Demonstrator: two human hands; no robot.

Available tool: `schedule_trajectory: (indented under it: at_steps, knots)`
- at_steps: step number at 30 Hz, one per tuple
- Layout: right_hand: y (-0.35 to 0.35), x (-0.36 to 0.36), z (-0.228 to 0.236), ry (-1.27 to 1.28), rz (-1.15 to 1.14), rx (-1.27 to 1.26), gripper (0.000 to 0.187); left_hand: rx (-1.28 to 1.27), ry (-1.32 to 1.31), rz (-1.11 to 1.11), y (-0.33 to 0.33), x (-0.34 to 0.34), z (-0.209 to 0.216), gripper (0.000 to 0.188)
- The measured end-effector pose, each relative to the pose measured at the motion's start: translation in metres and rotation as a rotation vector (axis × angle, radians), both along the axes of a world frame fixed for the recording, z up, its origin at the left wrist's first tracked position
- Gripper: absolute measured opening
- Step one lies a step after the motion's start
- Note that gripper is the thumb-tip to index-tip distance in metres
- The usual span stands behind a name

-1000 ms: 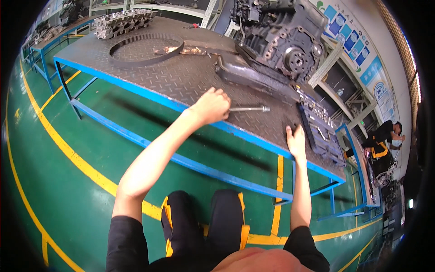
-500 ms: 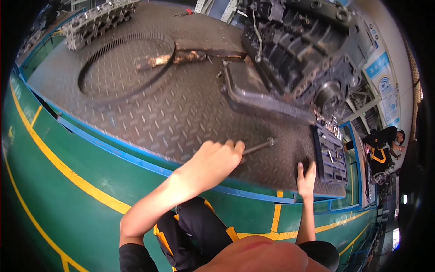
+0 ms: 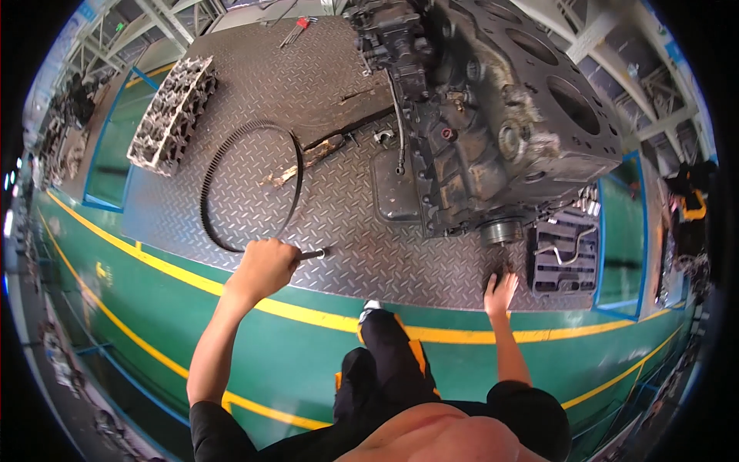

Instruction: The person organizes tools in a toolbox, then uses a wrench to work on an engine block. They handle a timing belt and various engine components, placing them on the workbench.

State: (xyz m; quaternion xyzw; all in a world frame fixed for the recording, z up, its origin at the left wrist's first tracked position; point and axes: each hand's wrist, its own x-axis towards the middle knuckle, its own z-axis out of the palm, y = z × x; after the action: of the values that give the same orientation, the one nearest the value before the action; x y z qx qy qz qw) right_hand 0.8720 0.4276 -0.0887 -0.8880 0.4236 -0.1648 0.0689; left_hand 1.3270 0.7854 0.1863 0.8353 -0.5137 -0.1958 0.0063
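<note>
My left hand (image 3: 268, 268) is closed round a slim metal wrench (image 3: 314, 254), whose end points right above the patterned metal table (image 3: 346, 273). Beside that hand, a large toothed ring (image 3: 206, 189) touches the table, and part of it disappears behind my knuckles. Palm down near the table's front edge, my right hand (image 3: 502, 294) is open, fingers extended and holding nothing. To its right sits a dark tool case (image 3: 545, 271) with a bent metal bar (image 3: 566, 256) lying across it. The crank pulley (image 3: 502, 232) of the big engine block (image 3: 493, 154) is just beyond my right fingers.
A silvery cylinder head (image 3: 171, 115) lies at the far left of the table. Splintered wood (image 3: 304, 165) rests by the ring, and a red-handled tool set (image 3: 300, 27) is at the back. Another person (image 3: 689, 202) is at the far right. Green floor (image 3: 300, 362) with yellow lines runs in front.
My view has swung, so the ring and engine appear shifted. My left hand, still gripping the wrench, has moved left to the ring. My right hand remains open near the tool case.
</note>
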Motion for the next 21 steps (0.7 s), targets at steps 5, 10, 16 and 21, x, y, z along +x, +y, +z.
schedule_trajectory:
  at_steps: [5,10,16,21]
  knots:
    - [0.002,0.008,0.008,0.066,-0.022,0.045,0.050,0.170,0.048,-0.012,-0.023,0.034,-0.008,0.014]
    - [0.044,0.019,0.027,0.114,-0.110,0.029,0.047,0.318,0.065,-0.042,-0.065,0.047,-0.017,0.018]
    - [0.175,-0.012,0.065,-0.017,-0.361,0.303,0.038,0.354,0.114,0.061,-0.083,0.057,-0.009,0.027]
    - [0.282,-0.116,0.071,0.298,-0.465,0.659,0.028,0.401,0.118,-0.003,-0.084,0.057,-0.008,0.031]
